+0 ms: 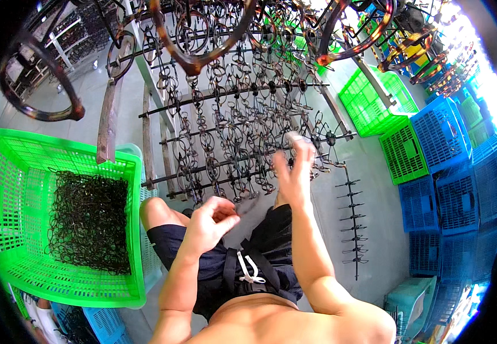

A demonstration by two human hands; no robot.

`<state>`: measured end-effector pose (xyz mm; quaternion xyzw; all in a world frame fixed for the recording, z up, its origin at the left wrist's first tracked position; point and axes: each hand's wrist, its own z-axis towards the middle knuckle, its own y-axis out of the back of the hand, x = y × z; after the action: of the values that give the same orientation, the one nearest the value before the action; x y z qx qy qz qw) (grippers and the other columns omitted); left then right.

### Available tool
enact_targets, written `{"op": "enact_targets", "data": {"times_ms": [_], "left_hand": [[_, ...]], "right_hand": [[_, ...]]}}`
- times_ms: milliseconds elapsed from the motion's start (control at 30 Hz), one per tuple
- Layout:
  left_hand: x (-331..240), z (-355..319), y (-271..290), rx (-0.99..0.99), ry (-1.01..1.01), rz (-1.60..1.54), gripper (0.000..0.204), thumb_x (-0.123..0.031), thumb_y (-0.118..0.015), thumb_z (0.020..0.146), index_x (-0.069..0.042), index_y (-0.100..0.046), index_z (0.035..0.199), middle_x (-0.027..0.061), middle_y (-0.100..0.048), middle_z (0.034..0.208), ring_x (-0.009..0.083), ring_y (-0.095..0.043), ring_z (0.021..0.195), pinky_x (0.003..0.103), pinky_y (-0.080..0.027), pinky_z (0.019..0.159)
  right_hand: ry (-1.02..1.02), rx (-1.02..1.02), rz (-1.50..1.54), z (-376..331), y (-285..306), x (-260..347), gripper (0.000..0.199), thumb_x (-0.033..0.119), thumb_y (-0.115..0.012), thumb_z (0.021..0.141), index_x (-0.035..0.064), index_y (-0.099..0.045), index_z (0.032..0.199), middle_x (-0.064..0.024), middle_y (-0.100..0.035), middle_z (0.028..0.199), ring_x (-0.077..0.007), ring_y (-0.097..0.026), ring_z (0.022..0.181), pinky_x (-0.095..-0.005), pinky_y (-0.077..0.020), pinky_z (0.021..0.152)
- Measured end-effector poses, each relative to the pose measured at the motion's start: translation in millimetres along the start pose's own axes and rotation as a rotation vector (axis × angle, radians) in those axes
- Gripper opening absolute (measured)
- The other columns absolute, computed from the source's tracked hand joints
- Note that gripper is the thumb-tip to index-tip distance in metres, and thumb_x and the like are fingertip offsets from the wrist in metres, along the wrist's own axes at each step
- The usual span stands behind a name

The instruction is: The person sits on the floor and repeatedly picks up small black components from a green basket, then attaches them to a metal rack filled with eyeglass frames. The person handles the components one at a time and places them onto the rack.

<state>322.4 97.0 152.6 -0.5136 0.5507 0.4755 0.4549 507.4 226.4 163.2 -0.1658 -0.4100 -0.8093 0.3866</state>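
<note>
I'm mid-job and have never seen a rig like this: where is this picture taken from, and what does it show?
There is no machine here. A wide fisheye camera on a person's head looks down, so straight edges bend near the rim. The bare left hand is curled near the dark shorts; the right hand, slightly blurred, is raised by a rack of dark bars and loops. I cannot tell whether either holds anything. At left, a green basket contains tangled dark wiry pieces; at right, blue crates are stacked.
</note>
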Motion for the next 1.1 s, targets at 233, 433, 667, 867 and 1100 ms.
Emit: {"op": "enact_targets", "data": {"times_ms": [233,433,667,867,1100], "left_hand": [[-13,9,-4,-0.082,-0.077,-0.479,0.022,-0.001,-0.058,0.083,-0.003,-0.050,0.103,0.0067,-0.058,0.095,0.0133,-0.059,0.078,0.027,-0.050,0.070],[11,13,80,-0.843,-0.241,-0.188,0.017,-0.011,-0.054,0.087,-0.004,-0.053,0.102,0.0057,-0.056,0.096,0.0145,-0.056,0.081,0.028,-0.048,0.070],[118,-42,282,-0.891,0.521,0.722,0.032,-0.026,-0.055,0.088,0.000,-0.051,0.105,0.0137,-0.056,0.098,0.0286,-0.055,0.089,0.039,-0.044,0.079],[238,-77,317,-0.699,0.980,0.521,0.076,-0.037,-0.060,0.083,-0.001,-0.023,0.139,0.0272,-0.032,0.138,0.0417,-0.036,0.123,0.047,-0.032,0.101],[310,-104,322,-0.904,0.755,0.706,0.063,-0.044,-0.060,0.076,-0.008,-0.041,0.125,0.0249,-0.053,0.119,0.0427,-0.050,0.110,0.049,-0.041,0.091]], "right_hand": [[-0.190,1.178,0.430,11,52,31,0.030,0.018,-0.062,0.082,0.0087,-0.057,0.111,-0.0099,-0.065,0.078,-0.0200,-0.063,0.062,-0.0286,-0.0484,0.058],[-0.631,-0.103,0.726,31,22,-99,0.016,0.013,-0.053,0.089,0.0015,-0.056,0.100,-0.0054,-0.057,0.073,-0.0098,-0.051,0.043,-0.0220,-0.0373,0.039],[-0.922,0.043,0.487,54,13,-107,0.012,0.010,-0.046,0.087,0.0031,-0.051,0.095,-0.0060,-0.063,0.077,-0.0091,-0.042,0.038,-0.0249,-0.0333,0.034],[-0.897,0.121,0.202,71,2,-119,0.015,0.010,-0.048,0.082,0.0011,-0.055,0.092,-0.0085,-0.062,0.075,-0.0148,-0.051,0.050,-0.0287,-0.0400,0.044],[-0.880,0.008,0.495,49,-7,-124,0.022,0.026,-0.061,0.086,0.0041,-0.058,0.086,0.0001,-0.053,0.067,-0.0073,-0.042,0.050,-0.0214,-0.0289,0.039]]}}
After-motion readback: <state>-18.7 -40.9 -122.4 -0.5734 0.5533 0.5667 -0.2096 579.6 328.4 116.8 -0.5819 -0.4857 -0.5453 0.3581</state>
